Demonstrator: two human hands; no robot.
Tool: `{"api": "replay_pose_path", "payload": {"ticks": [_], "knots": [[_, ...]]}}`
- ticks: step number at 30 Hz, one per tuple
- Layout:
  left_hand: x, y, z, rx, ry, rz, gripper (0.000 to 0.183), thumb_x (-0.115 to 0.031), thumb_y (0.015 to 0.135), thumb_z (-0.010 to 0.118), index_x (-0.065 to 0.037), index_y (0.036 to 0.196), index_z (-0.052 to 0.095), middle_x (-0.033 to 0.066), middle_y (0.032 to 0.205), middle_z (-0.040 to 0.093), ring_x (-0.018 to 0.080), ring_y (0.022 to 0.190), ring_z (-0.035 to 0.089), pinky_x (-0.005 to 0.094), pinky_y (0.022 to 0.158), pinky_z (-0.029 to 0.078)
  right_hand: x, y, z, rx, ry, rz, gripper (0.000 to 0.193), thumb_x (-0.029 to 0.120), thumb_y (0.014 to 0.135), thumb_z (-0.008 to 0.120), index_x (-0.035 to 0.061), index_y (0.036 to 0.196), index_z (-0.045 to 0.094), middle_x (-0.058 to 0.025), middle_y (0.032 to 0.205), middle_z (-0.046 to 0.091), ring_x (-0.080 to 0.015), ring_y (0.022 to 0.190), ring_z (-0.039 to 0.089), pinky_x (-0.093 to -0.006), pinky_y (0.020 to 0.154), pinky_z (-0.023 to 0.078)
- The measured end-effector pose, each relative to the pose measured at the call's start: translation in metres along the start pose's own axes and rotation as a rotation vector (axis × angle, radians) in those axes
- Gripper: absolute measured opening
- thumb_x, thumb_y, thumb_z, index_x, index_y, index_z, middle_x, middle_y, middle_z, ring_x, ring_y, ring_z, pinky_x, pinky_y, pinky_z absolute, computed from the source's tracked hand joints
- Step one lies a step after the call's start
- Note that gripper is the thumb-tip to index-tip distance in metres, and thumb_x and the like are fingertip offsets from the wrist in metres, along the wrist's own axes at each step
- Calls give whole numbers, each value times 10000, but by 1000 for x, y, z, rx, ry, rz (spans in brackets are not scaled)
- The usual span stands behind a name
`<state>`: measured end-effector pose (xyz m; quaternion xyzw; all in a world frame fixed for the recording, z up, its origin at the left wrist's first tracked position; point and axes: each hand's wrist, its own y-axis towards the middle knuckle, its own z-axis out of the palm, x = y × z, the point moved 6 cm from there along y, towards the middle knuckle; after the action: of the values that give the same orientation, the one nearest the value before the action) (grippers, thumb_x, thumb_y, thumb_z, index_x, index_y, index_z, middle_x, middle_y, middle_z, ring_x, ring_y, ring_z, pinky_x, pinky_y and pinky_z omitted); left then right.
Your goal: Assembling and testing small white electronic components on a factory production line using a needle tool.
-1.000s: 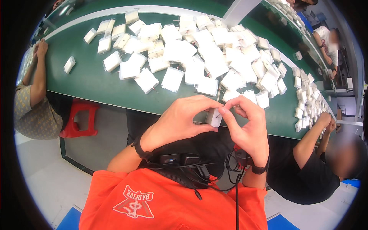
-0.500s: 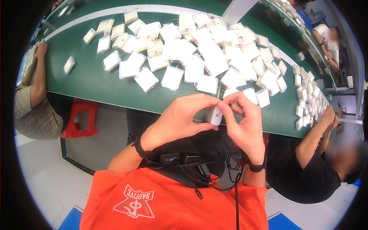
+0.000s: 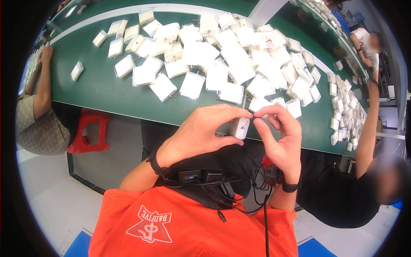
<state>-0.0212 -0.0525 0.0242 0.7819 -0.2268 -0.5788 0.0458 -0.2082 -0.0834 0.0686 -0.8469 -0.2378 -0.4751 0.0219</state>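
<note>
My left hand holds a small white rectangular block between thumb and fingers, just past the table's near edge. One end face of the block is toward me, with a short dark wire on it. My right hand is close by on the right, off the block. Its thumb and forefinger are slightly apart with nothing visible between them, and the other fingers are curled. Beyond both hands, many similar white blocks with short wires and clear film edges lie heaped on the green table.
A lone white block lies at the table's left. Another pile of blocks is at the right, beside a person in black. A person in a patterned shirt sits at the left near a red stool. Black cables hang before me.
My right hand has drawn back to the right, its thumb leaving the block's wire end. My left hand keeps its hold. The person at the right has stretched an arm forward.
</note>
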Motion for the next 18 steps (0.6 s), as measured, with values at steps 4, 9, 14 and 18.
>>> {"api": "replay_pose_path", "payload": {"ticks": [4, 9, 14, 18], "knots": [[6, 4, -3, -39, -106, -52, 648, -105, 779, 969, -57, 1361, 690, 111, 1231, 792, 348, 1139, 770, 406, 956, 609, 3, 11, 2, 0, 27, 4, 259, -13, 877, 823, 47, 1122, 768, -17, 835, 607, -112, 696, 442, -295, 617, 348], [7, -4, -18, -72, -58, -88, 762, -121, 797, 958, -77, 1460, 587, 142, 1303, 768, 406, 1185, 749, 430, 956, 615, 14, 29, 17, 135, -2, -59, 223, -5, 885, 815, 46, 1101, 791, -44, 784, 564, -148, 685, 454, -315, 627, 364], [11, -4, -7, 17, -89, -55, 580, -169, 838, 929, -15, 1327, 658, 156, 1370, 737, 375, 1249, 719, 451, 1031, 583, 2, 13, 12, 68, -100, -37, 89, 19, 878, 808, 22, 962, 779, -54, 698, 468, -165, 657, 459, -335, 613, 343], [4, -8, 4, 55, -193, -61, 741, -106, 821, 902, -63, 1463, 533, 160, 1298, 762, 417, 1213, 715, 479, 967, 577, -9, -3, 8, 167, 14, 23, 93, 12, 996, 730, -7, 1087, 722, -42, 921, 600, -122, 854, 536, -271, 776, 412]]}}
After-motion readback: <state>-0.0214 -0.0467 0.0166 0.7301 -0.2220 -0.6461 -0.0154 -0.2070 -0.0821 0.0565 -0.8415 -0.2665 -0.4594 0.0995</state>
